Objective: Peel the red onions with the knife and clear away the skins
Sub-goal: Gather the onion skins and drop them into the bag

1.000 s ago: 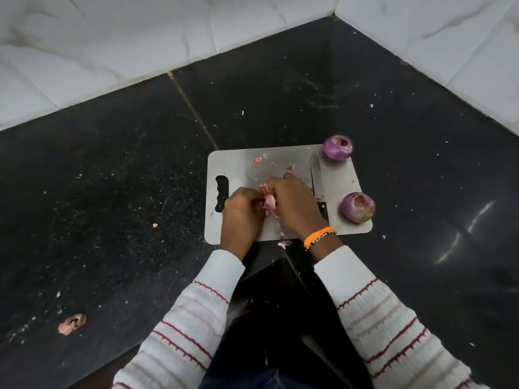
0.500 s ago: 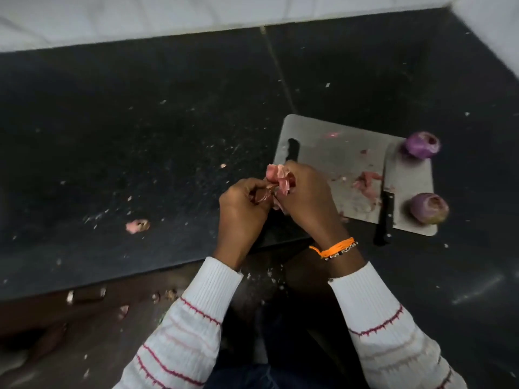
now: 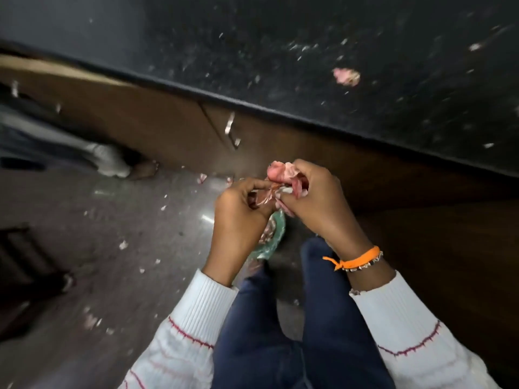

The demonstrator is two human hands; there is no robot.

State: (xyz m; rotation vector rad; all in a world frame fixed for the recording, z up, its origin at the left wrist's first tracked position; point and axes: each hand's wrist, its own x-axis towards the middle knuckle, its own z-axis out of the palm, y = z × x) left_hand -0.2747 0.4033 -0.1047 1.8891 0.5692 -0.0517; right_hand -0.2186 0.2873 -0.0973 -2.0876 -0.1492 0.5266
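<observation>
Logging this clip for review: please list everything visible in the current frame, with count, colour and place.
onion skins: one bunch, pink, held in both hands in front of the cabinet
skin scrap: one, pink, lying on the counter, upper right
counter: one, black, speckled with small pale bits, across the top
cabinet: one, brown wood, under the counter edge
handles: at least two, metal, on the cabinet front
floor: grey, littered with small pale scraps, at left
slipper: one, green, on the floor below the hands
wristband: one, orange, on the right wrist
trousers: dark blue, bottom centre
sleeves: two, white with red stripes
left hand: grips the skins
right hand: grips the skins
</observation>
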